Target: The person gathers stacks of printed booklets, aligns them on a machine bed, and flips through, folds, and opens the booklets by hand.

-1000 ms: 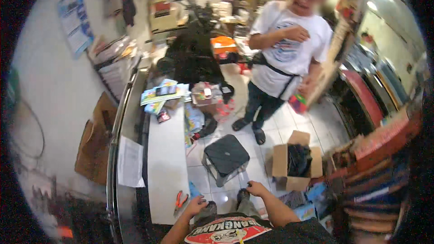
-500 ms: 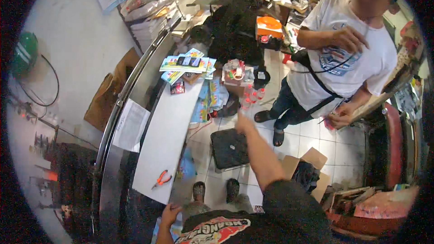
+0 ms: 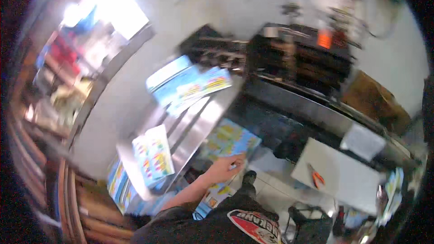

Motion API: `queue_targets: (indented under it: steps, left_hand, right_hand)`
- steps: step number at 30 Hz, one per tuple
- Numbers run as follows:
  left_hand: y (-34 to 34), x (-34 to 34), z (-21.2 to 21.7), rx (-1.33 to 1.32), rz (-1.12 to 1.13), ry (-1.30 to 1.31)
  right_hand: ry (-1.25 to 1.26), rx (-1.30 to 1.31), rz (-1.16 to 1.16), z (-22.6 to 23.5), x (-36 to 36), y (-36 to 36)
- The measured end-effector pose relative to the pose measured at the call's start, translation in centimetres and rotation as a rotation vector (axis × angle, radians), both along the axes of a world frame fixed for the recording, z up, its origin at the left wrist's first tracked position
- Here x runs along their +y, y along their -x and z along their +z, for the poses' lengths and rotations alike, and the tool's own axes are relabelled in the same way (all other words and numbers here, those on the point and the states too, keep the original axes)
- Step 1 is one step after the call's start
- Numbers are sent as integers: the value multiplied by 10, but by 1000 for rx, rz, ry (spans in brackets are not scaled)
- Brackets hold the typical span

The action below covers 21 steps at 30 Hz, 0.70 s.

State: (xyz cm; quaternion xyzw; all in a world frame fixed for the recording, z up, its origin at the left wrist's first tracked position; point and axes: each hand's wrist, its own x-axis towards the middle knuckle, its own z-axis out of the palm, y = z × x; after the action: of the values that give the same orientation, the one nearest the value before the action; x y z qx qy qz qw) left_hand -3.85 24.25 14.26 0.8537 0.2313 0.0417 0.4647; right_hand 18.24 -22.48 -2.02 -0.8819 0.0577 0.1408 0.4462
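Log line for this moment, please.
left hand: on blue sheet | right hand: out of view | near: pliers on grey top | view: blurred

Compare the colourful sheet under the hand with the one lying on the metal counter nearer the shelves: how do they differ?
The sheet under the left hand is mostly blue, lies low beyond the metal counter, and the fingers rest on its near edge. The counter sheet has a paler ground, lies flat on the counter's end, and nothing touches it. Both are rectangular with rows of small yellow and red pictures; motion blur hides detail.
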Motion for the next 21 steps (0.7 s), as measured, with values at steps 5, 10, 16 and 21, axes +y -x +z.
queue_targets:
  steps: [5,10,16,21]
  left_hand:
    - [194,111,52,-244,901,-470]
    - [404,232,20,433,1389,-737]
    - [527,233,-15,484,1851,-12]
    - [543,238,-46,248,1653,80]
  right_hand:
    - [104,446,530,-4,193,94]
    - [244,494,946,16,355,127]
    - [161,181,1209,90,560,162]
    - [-173,-151,1665,150,717,264]
